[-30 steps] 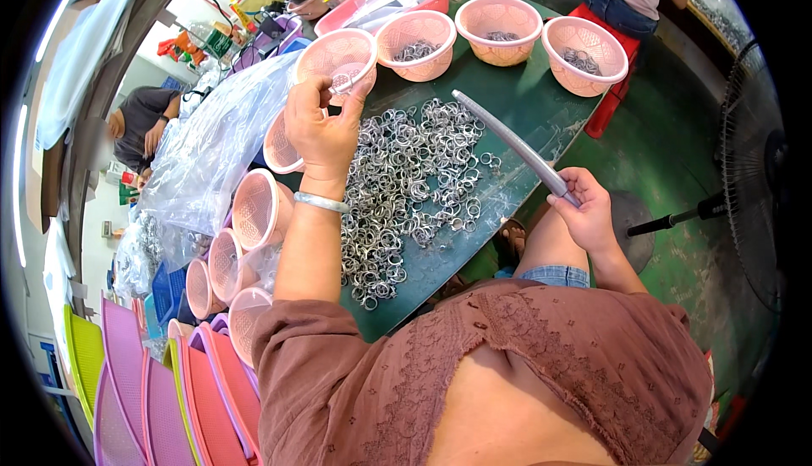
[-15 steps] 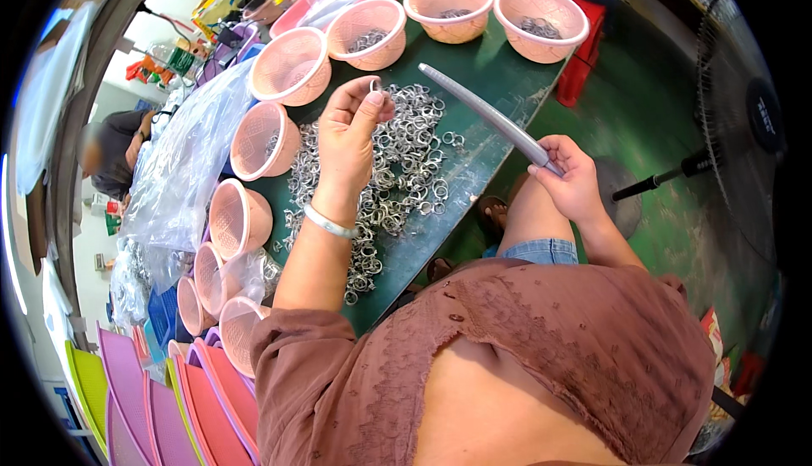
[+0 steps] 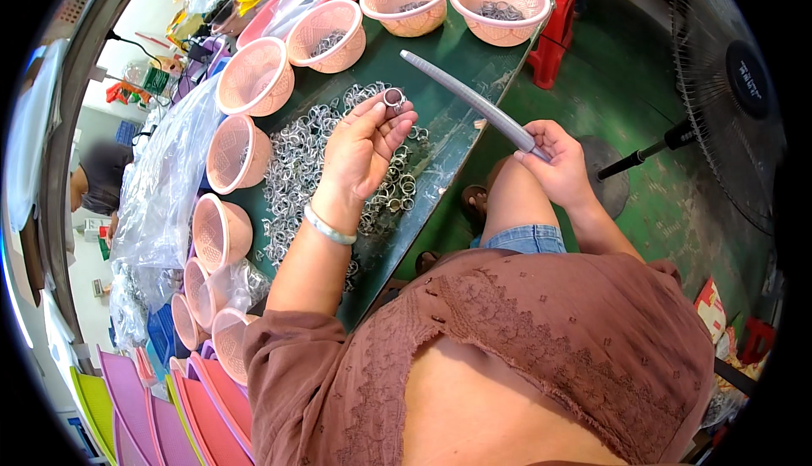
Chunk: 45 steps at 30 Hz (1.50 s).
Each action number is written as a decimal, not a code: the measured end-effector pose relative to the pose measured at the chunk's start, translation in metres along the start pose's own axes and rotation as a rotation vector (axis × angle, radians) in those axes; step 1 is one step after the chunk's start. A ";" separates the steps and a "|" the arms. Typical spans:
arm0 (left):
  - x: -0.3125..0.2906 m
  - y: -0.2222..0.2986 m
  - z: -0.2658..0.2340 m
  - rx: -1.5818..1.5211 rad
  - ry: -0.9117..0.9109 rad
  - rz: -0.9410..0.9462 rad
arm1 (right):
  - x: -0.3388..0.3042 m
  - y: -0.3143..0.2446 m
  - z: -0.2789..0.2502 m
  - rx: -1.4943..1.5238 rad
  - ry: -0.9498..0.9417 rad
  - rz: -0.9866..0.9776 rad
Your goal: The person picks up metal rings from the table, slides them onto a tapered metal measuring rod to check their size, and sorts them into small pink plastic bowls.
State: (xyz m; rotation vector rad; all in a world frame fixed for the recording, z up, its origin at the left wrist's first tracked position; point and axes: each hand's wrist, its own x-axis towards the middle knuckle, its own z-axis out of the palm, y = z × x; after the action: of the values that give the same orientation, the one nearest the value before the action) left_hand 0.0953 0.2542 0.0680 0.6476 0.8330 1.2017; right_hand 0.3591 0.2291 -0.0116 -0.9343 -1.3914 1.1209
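Between the thumb and fingers of my left hand (image 3: 362,145) is a silver ring (image 3: 392,97), its opening facing up toward me. That hand is above a spread pile of silver rings (image 3: 309,157) on the green table (image 3: 440,140). My right hand (image 3: 556,161), off the table's near edge, grips the thick end of a grey tapered ring mandrel (image 3: 474,100). The mandrel slants up and left, its narrow tip over the table. The ring and the mandrel are apart.
Pink plastic baskets curve round the pile; a far-right basket (image 3: 501,9) holds rings. Clear plastic bags (image 3: 165,174) lie on the left. A red stool (image 3: 554,35), a black standing fan (image 3: 736,94) and stacked coloured trays (image 3: 161,407) surround the table. Another person (image 3: 106,174) sits far left.
My left hand has turned, so the ring now faces up and more of the palm shows. The right hand still holds the mandrel. The whole view has shifted slightly.
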 end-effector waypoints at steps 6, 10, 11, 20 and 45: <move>0.002 -0.006 -0.002 -0.065 -0.033 0.010 | 0.001 0.001 0.001 0.022 -0.010 0.014; 0.003 -0.005 -0.007 -0.027 -0.029 0.026 | 0.002 0.002 0.004 0.009 0.001 0.031; 0.003 -0.003 -0.012 0.000 -0.008 0.033 | 0.003 0.002 0.005 0.001 0.000 0.031; 0.035 0.105 -0.083 0.452 0.440 0.568 | 0.002 0.008 0.003 -0.022 0.002 0.012; 0.033 0.126 -0.095 0.338 0.419 0.531 | 0.000 0.012 0.006 -0.038 -0.009 0.058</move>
State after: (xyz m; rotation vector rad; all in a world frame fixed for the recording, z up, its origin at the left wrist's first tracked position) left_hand -0.0468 0.3183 0.1107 0.9468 1.2835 1.7313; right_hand 0.3528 0.2312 -0.0227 -1.0034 -1.4054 1.1463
